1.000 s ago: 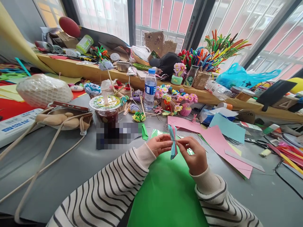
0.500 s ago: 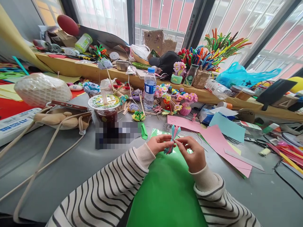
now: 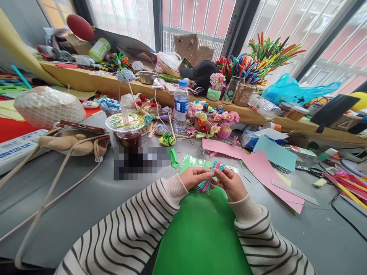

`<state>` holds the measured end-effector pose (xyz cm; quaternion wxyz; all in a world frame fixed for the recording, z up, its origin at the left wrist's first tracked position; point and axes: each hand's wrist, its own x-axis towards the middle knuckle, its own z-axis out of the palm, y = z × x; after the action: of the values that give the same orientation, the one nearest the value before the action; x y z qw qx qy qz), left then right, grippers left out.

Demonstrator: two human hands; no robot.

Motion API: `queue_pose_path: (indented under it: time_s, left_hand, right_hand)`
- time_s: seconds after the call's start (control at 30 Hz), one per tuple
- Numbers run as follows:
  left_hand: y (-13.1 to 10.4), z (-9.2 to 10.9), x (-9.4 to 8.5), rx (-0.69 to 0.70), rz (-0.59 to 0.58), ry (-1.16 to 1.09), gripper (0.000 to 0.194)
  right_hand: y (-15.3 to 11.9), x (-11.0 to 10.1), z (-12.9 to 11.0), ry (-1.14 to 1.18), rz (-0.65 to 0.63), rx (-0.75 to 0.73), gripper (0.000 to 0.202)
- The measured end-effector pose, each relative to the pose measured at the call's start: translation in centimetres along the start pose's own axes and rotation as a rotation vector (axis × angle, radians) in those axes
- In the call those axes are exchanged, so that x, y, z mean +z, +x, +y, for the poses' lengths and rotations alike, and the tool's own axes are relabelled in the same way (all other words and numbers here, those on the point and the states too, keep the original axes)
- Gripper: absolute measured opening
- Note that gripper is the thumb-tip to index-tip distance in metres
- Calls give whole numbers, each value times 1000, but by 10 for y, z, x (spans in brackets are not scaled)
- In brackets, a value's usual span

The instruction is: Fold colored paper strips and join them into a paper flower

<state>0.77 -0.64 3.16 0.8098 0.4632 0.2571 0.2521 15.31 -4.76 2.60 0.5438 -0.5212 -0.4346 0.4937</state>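
Between my hands is a bundle of folded pink and blue paper (image 3: 204,186), pinched at its narrow middle, its pleated ends fanning out above and below. My left hand (image 3: 195,177) grips it from the left with thumb and fingers. On the other side my right hand (image 3: 231,183) pinches the same middle, fingertips close to my left thumb. Whether a thread or wire binds it there is hidden by my fingers. Under both hands lies a glossy green sheet (image 3: 202,233). A green folded paper piece (image 3: 174,158) rests just beyond my left hand.
Left stand a lidded drink cup (image 3: 127,131) and a beige corded bag (image 3: 71,145). Ahead are a water bottle (image 3: 181,107) and small craft flowers (image 3: 212,118). Pink paper (image 3: 269,175), blue paper (image 3: 275,152) and scissors (image 3: 311,169) lie right. A cluttered ledge (image 3: 114,84) runs behind.
The paper bundle has turned from nearly upright to a slant, its top leaning right. My right hand has moved in closer to my left, its fingertips now at the bundle's middle.
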Motion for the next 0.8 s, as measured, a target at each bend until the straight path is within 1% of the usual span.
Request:
queue_pose_path:
  time_s: [0.17,0.33,0.53,0.6,0.73,0.8]
  left_hand:
    - [-1,-1,0,50,15,117,35]
    - [-4,-1,4,148,25,277,38]
    - [-3,-7,5,248,92,445,40]
    - [-3,-7,5,242,96,451,42]
    - [-4,-4,6,187,41,367,44]
    - [-4,-4,6,168,39,346,44]
  right_hand:
    - [0,0,1,-50,-3,-4,28]
    - [0,-1,1,-49,1,-3,28]
    - [-1,2,0,-79,51,6,32]
    - [-1,3,0,-101,67,-1,33]
    - [-2,5,-2,-116,76,-26,33]
    - [-2,5,-3,-126,77,-36,33]
